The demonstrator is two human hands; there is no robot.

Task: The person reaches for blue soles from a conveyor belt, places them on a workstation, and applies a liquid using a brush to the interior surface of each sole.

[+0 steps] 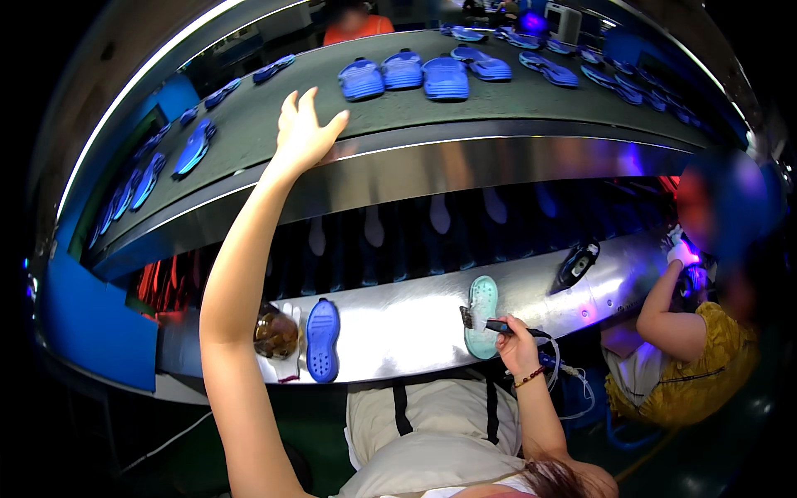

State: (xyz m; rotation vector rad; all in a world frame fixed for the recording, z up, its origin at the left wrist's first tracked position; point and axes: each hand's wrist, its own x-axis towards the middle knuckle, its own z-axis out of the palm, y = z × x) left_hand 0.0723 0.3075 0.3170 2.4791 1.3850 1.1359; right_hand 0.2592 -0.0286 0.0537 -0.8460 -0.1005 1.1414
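Observation:
My left hand point(307, 137) reaches up over the near edge of the dark green conveyor belt point(249, 104), fingers spread and holding nothing. Nearest to it on the belt are several blue shoe pieces point(361, 79) in a cluster. At the metal worktop my right hand point(520, 347) grips a black-handled brush point(500, 326) trailing clear tubes. The brush's dark head lies over a mint green clog-shaped sole point(484, 290) with whitish smears on it. A blue clog-shaped sole point(322, 340) with small holes lies left of it on the worktop.
A jar of brown contents point(276, 334) stands on a white cloth at the worktop's left end. To the right lies a black device point(574, 266). A co-worker in yellow point(706, 357) works at the right; another person in orange point(359, 30) is across the belt.

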